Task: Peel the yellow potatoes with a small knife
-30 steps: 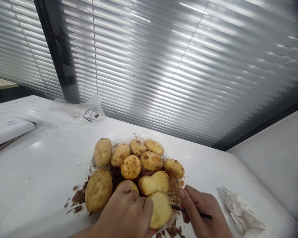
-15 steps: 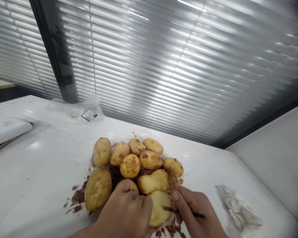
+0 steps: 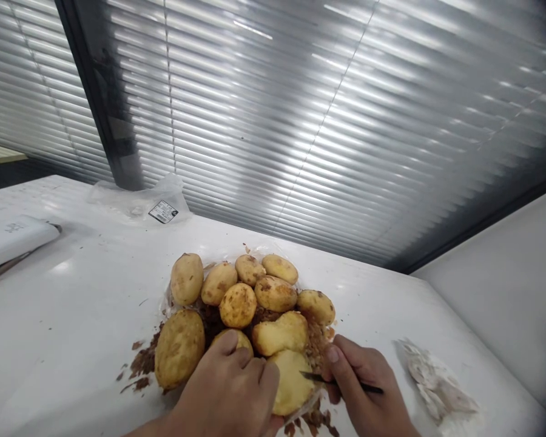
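Note:
My left hand point(image 3: 232, 388) is closed around the left side of a peeled, pale yellow potato point(image 3: 293, 382) near the bottom of the view. Between the thumb and fingers of my right hand point(image 3: 359, 382) is a thin black knife-like tool point(image 3: 316, 377); its tip lies at the right part of the peeled face. Just behind, a partly peeled potato point(image 3: 279, 334) rests on the heap. A large unpeeled potato point(image 3: 179, 349) sits left of my left hand, and another potato point(image 3: 239, 342) is half hidden behind its knuckles.
Several more potatoes point(image 3: 238, 304) are grouped on a clear plastic sheet with brown peelings point(image 3: 145, 361) around them. A crumpled tissue point(image 3: 439, 382) lies to the right on the white table point(image 3: 95, 315). A labelled plastic bag point(image 3: 145, 203) and a white case point(image 3: 16, 240) are farther left, before the window blinds.
My right hand and the black tool have shifted slightly to the right, with the tip nearer the potato's right edge. My left hand stays almost still on the potato.

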A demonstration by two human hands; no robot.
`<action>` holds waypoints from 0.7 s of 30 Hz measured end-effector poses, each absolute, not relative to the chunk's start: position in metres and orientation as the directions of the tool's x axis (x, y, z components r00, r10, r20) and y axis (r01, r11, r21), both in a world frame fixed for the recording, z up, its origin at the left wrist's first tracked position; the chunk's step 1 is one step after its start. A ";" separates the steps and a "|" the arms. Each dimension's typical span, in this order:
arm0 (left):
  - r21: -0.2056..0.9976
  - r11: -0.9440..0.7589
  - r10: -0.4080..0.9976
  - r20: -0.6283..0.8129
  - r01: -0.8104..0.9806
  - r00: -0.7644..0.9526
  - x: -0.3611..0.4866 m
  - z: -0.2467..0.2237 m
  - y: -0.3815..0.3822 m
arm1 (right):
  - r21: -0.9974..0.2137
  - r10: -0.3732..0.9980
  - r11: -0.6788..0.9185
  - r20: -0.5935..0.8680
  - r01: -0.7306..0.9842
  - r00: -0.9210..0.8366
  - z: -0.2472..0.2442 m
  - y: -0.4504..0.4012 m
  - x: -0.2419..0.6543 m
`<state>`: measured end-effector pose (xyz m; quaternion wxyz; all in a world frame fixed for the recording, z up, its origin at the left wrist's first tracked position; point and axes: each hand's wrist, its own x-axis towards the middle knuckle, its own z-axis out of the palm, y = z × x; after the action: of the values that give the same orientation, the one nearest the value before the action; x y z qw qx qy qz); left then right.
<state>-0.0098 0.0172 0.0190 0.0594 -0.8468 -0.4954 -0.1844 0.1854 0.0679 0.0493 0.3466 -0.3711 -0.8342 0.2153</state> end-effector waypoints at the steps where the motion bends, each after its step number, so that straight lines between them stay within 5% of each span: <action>1: 0.074 -0.501 0.803 0.410 0.862 0.432 -0.011 0.018 0.016 | -0.603 0.752 0.651 0.431 0.461 -0.498 0.049 0.067 0.185; 6: -0.046 -0.468 0.702 0.587 0.882 0.403 -0.014 0.018 0.010 | -0.507 0.719 0.695 0.477 0.510 -0.506 0.045 0.065 0.183; 11: -0.166 -0.479 0.564 0.693 0.862 0.448 -0.013 0.022 0.014 | -0.538 0.746 0.665 0.457 0.517 -0.484 0.040 0.067 0.185; 21: -0.242 -0.509 0.616 0.568 0.826 0.546 -0.016 0.027 0.020 | -0.708 0.804 0.574 0.393 0.411 -0.447 0.039 0.071 0.184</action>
<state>-0.0157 0.0202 0.0269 0.2501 -0.8428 -0.4277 -0.2103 0.1842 0.0707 0.0391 0.3677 -0.3762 -0.8075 0.2670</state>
